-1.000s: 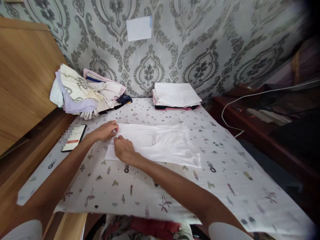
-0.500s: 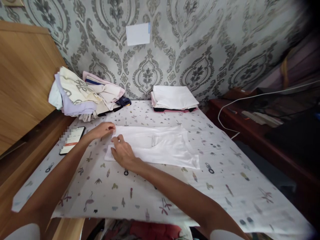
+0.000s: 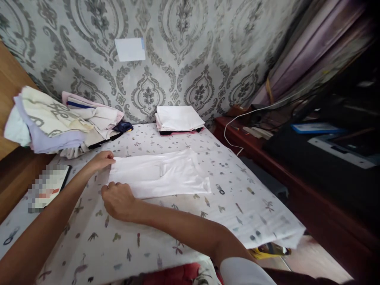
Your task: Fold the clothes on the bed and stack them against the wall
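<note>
In the head view, pinches the far left corner of a white garment [image 3: 154, 174] between thumb and fingers of the left hand [image 3: 103, 160]. Curls the right hand [image 3: 118, 201] over the near left corner, knuckles up; cannot tell whether closed on fabric, fingertips being hidden. Has the white garment spread lengthwise on the printed table cover [image 3: 103, 253], ahead of the body, fairly smooth at the left end and creased toward the right end.

Shows, beyond the left hand, a loose heap of clothes [image 3: 53, 122] in cream, lilac and pink, close to a wooden panel [image 3: 12, 75]. Shows also a neat folded stack [image 3: 179, 118] at the far edge, by the wall, white on top with black and pink edges beneath. Includes a phone [image 3: 61, 178] just beside the left forearm, screen up and partly pixelated; a pale sheet [image 3: 130, 49] on the patterned wall [image 3: 166, 23]; dark red furniture [image 3: 297, 190] to the right; a white sleeve [image 3: 245, 271] on the right arm.
</note>
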Motion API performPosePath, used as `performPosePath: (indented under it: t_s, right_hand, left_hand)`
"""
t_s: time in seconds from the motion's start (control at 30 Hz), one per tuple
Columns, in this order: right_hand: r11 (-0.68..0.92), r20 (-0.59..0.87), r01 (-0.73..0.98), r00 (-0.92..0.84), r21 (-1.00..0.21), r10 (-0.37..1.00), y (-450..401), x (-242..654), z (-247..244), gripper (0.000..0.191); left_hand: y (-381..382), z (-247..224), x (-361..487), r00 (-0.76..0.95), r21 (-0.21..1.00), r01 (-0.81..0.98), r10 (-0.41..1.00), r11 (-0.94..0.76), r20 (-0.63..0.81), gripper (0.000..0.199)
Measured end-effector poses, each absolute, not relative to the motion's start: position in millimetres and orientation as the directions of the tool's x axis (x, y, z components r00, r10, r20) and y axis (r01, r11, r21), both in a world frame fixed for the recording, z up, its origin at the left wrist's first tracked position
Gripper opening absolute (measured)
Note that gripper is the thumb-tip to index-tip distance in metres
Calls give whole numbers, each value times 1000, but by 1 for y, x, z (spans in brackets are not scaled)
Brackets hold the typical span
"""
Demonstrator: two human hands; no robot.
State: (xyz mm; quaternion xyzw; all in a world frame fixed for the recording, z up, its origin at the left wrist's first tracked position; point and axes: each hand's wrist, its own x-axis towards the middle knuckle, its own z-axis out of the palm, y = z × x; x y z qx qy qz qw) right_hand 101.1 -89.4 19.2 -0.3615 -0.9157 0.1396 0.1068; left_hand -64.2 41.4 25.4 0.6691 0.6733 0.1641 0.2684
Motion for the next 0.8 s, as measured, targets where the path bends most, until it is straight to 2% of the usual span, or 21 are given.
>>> performPosePath:
  t_s: [0.1, 0.2, 0.27, 0.33, 0.37, 0.43, 0.5, 0.63, 0.8]
  right_hand:
    - [589, 17, 650, -664, -480, 747, -86, 111, 27, 28]
    - [389, -11, 618, -541, -683, 841, -84, 124, 29, 17]
    - [209, -45, 487, -459, -848, 887, -84, 133, 25, 9]
    - [-26, -129, 251, -401, -968, 907, -84, 143, 20, 13]
    - [-145, -180, 116, -389, -983, 903, -85, 149, 17, 16]
    - [-326, -262, -109, -386, -939, 885, -88, 163, 15, 17]
    - [-403, -298, -235, -380, -885, 876, -92, 179, 16, 18]
    - [-457, -351, -303, -346, -836, 870, -100, 213, 20, 24]
    - [-512, -431, -299, -299, -805, 851, -103, 236, 18, 24]
  left_hand:
    - [36, 30, -57, -14, 687, 719, 990, 108, -140, 14]
    - [32, 41, -44, -59, 751, 642, 987, 153, -151, 18]
    - [31, 50, -33, -69, 778, 611, 989, 149, -134, 21]
    - [32, 58, -20, -64, 798, 588, 991, 130, -115, 22]
    - [34, 61, -12, -56, 806, 579, 992, 121, -109, 22]
    - [37, 65, 5, -29, 818, 566, 994, 103, -105, 20]
    - [41, 66, 24, 3, 824, 558, 994, 91, -112, 19]
    - [49, 56, 61, 70, 820, 566, 986, 84, -149, 18]
    - [51, 36, 92, 108, 787, 606, 968, 117, -228, 17]
